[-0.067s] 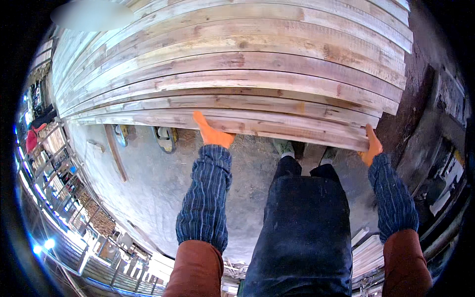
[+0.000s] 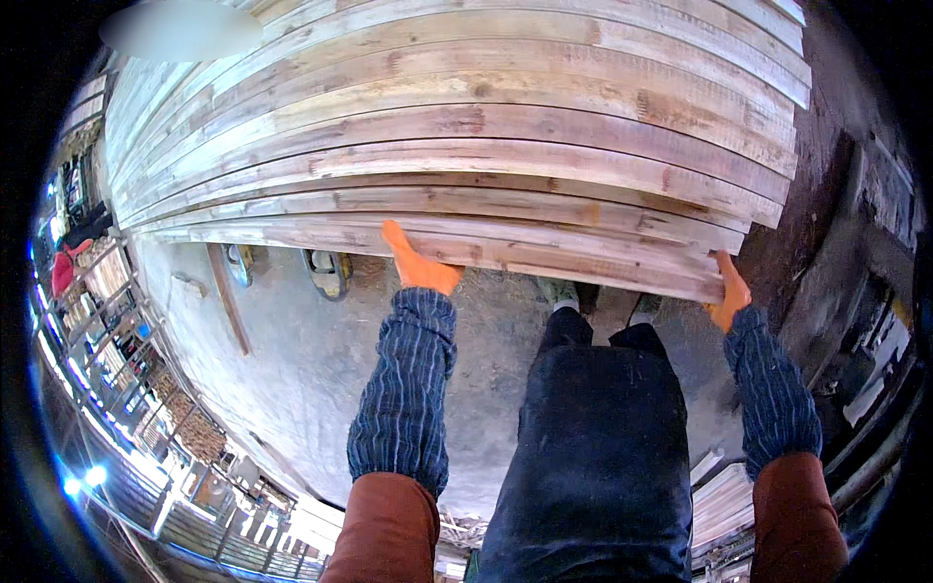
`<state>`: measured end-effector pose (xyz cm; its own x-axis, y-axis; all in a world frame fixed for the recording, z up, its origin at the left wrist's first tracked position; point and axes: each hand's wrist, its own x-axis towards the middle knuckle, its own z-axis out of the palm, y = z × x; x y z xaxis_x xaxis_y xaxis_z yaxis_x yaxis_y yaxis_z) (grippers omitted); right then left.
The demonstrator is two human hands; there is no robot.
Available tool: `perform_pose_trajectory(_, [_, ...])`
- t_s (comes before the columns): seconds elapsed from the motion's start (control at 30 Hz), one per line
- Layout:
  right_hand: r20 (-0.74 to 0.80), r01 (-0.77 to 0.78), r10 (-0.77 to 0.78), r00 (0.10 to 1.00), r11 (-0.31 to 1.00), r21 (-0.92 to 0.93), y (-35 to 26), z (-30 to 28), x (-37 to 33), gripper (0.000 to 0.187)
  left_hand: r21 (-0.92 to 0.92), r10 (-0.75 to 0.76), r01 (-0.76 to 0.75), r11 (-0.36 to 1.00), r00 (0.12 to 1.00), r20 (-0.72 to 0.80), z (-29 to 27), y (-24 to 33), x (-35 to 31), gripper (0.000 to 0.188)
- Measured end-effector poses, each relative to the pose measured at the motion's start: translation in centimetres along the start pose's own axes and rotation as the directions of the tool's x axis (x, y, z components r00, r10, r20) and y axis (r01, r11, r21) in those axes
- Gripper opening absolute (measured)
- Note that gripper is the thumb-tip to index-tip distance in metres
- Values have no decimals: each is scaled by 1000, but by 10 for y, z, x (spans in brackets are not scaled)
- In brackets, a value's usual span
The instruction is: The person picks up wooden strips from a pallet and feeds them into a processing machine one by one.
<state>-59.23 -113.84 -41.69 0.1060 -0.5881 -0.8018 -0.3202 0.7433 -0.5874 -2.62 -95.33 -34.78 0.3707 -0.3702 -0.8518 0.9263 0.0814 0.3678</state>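
two bright lights [image 2: 96,475], grey floor [image 2: 292,369]

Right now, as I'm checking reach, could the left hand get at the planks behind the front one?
Probably yes: the left hand holds the front plank, and nothing visible blocks the planks behind.

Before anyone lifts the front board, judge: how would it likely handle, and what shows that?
The front board would probably feel stiff, being wood. It may dip leftward, since it extends far beyond the left hand. It seems unlikely to roll, given its flat face.
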Motion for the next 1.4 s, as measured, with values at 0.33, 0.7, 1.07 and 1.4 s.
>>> perform_pose_trajectory(0.33, [750,365,436,497,680,-636,-160,137,-87,70,15,34,-33,999,996,-77,2,-25,-174,87])
perform_pose_trajectory(0.7, [850,419,331,410,759,-498,-221,348,-260,119,786,-574,18,618,693,436,66,-119,-372,59])
perform_pose_trajectory(1.07, [608,408,353,711,498,-765,-319,-5,-404,123,385,-444,-643,-662,750,490,80,170,-316,86])
perform_pose_trajectory(1.4, [363,394,211,908,-133,-909,-299,-59,-515,105,168,-594,-691,-703,700,397,63,122,-337,83])
